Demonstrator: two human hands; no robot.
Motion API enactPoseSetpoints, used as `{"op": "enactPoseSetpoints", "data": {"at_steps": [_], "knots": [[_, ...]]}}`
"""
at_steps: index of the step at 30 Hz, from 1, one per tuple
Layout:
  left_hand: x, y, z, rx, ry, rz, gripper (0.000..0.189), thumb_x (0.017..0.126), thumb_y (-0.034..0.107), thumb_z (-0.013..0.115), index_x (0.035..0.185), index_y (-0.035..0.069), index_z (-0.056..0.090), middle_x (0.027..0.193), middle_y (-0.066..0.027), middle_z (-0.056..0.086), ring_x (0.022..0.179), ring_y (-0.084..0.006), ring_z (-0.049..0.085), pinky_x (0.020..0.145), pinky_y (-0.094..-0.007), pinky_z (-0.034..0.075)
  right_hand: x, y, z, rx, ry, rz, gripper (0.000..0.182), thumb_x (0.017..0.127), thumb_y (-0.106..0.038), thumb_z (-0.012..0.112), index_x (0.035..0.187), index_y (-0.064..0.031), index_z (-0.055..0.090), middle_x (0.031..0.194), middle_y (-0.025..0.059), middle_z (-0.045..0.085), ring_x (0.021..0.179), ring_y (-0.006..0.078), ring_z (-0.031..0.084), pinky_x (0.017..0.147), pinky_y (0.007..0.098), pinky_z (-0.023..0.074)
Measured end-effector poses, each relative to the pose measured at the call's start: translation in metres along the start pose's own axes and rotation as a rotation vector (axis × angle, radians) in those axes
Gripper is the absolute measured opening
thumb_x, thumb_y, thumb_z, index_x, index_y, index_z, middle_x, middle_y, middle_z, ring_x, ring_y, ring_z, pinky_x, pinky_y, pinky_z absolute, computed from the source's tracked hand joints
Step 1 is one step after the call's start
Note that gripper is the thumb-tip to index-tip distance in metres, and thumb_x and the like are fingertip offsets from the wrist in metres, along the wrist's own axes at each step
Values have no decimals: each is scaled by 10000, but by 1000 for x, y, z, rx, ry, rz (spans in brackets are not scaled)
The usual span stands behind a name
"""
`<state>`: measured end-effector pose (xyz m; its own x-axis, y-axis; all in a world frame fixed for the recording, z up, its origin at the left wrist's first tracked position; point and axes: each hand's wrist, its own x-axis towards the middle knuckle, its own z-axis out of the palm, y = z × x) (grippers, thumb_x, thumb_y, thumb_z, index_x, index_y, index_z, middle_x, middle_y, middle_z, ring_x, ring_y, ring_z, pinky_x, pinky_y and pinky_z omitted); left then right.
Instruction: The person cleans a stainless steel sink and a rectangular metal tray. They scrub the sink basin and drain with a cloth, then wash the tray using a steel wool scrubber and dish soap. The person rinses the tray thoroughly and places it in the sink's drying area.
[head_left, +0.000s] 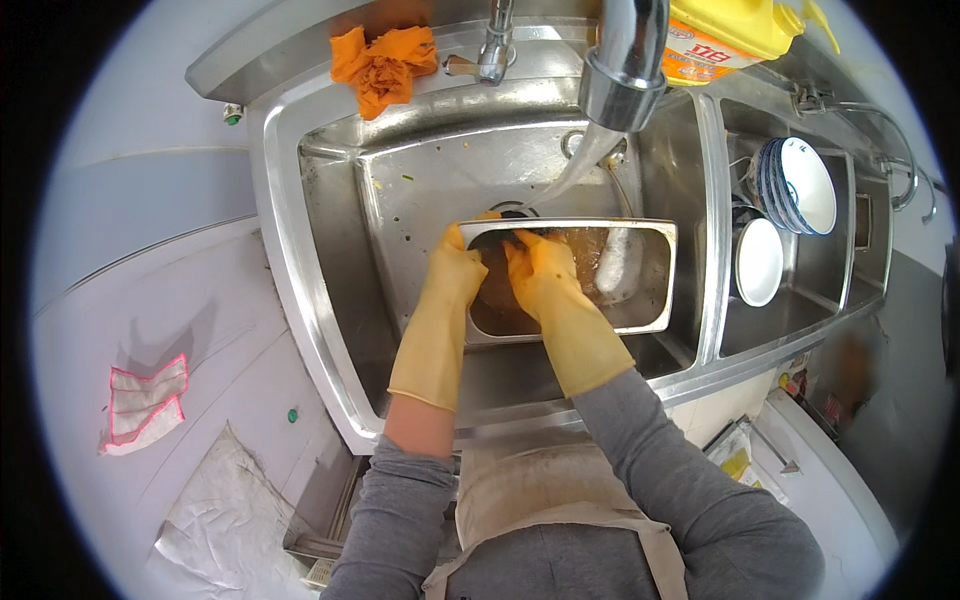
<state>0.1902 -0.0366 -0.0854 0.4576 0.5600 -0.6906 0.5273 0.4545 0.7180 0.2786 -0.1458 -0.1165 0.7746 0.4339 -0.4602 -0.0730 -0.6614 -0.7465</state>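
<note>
Both my hands wear yellow rubber gloves. My left hand (459, 262) grips the left end of a rectangular stainless steel pan (670, 281), thumb over the rim. The pan is tilted above the sink (442, 180) and has brownish water inside. My right hand (544, 274) reaches into the pan, fingers bent near its far left corner. Something dark lies by those fingertips; whether they hold it is hidden. A pale, long shape (619, 262) shows at the pan's right side, and I cannot tell what it is. Water (576, 169) runs from the faucet (624, 82) just beyond the pan.
An orange cloth (386, 67) lies on the sink's back ledge beside a small tap (495, 52). At the back right is a yellow detergent jug (720, 41). Stacked bowls (806, 184) and a white dish (759, 262) sit in the right basin. A pink-edged cloth (148, 405) is at left.
</note>
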Motion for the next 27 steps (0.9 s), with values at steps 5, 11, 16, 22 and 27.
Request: {"op": "enactPoseSetpoints", "data": {"at_steps": [5,11,16,22,27], "knots": [[2,-7,1,-38,13,38,463,891,-121,528,1309,54,626,1156,-72,721,929,-172,693,775,-276,560,14,7,-6,596,-48,543,604,894,-228,793,1389,10,543,1387,195,586,1179,340,630,1073,433,490],[-35,-29,-8,226,5,-126,428,909,98,727,1304,34,575,1061,-116,721,846,-215,704,728,-342,566,9,4,7,-737,-503,75,606,866,-252,778,1393,-7,607,1364,209,651,1224,283,649,1017,375,504],[-60,-16,-15,360,-94,-248,476,918,146,707,1352,57,533,1051,-141,716,826,-238,708,749,-383,558,-23,-53,-24,-279,-464,239,378,873,-299,719,1164,-59,734,1062,192,754,1069,337,717,914,453,550],[-57,-48,-5,316,73,4,449,994,280,599,1388,76,524,1185,-162,718,1160,-289,671,955,-393,519,-43,-73,-15,-479,-229,-870,191,666,-250,758,718,-68,732,797,107,682,857,349,680,893,506,491],[-65,-43,10,169,310,-60,293,945,265,688,1158,79,611,1008,-114,697,949,-233,664,862,-375,523,-2,-87,30,-692,-312,-908,243,814,-311,725,816,-69,745,912,119,738,947,319,699,1032,494,456]]}}
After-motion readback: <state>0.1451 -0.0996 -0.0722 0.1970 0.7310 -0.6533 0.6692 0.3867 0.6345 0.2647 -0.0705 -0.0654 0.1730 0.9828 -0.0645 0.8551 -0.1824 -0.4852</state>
